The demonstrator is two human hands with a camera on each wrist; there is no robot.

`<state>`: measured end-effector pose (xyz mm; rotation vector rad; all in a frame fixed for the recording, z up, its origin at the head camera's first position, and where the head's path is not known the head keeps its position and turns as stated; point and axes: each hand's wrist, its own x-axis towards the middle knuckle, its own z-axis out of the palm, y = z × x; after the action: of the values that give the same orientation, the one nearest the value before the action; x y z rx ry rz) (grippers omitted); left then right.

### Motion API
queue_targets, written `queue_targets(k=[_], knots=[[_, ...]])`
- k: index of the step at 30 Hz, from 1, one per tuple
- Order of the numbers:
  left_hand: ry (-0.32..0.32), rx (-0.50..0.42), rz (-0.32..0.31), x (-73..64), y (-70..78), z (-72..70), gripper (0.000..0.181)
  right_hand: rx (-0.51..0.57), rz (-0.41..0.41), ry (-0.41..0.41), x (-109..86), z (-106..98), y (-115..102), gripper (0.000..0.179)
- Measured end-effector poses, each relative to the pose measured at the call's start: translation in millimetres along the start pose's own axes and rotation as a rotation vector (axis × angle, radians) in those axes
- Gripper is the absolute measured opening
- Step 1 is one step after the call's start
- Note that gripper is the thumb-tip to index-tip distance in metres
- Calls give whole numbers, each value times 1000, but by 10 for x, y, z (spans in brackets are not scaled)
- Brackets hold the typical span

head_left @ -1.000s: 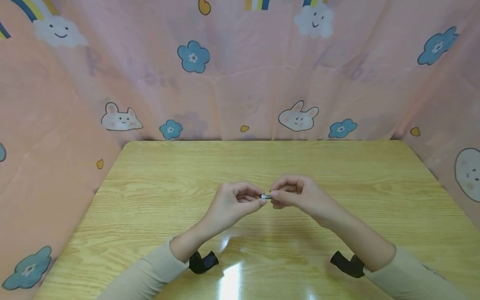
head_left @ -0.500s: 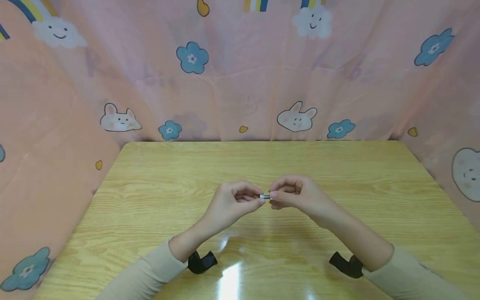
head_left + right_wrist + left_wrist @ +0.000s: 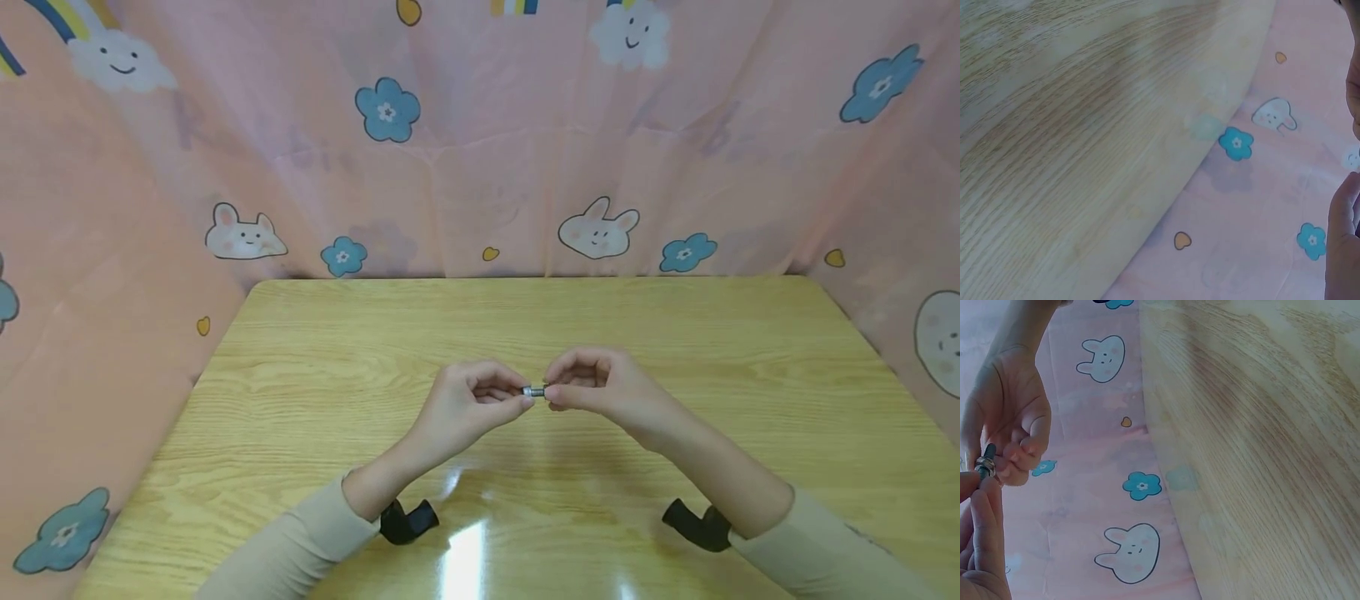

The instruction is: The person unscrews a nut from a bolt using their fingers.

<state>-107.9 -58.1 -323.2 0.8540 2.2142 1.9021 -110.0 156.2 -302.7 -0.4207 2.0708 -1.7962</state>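
Note:
A small metal bolt (image 3: 536,392) lies almost level between my two hands, above the middle of the table. My left hand (image 3: 461,408) pinches its left, brighter end between thumb and fingertips. At the other end, the thumb and forefinger of my right hand (image 3: 611,400) grip the bolt's tip, hiding it in the head view. Seen from the left wrist, the bolt (image 3: 989,452) has a dark shank with a shiny ring-like part (image 3: 985,464) around it. In the right wrist view only edges of the hands show, with my right hand (image 3: 1342,244) at the lower right.
A light wood-grain table (image 3: 360,333) spreads under both hands. Behind and beside it hangs a pink curtain (image 3: 465,192) with rabbits, flowers and clouds. Black wrist mounts (image 3: 408,523) stick out at both cuffs, low over the table.
The hands hold nearly the same pose. My right fingertips have shifted slightly rightward, and a little more of the bolt's shank shows. The head view has moved slightly.

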Motion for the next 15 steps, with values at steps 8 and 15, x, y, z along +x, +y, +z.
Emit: queue_targets(k=[8,15], knots=[[-6,1,-9,7,23,-4,11,46,-3,5,3,-8,-8,14],[-6,1,1,0,14,-14,10,111,6,11,31,1,5,11]])
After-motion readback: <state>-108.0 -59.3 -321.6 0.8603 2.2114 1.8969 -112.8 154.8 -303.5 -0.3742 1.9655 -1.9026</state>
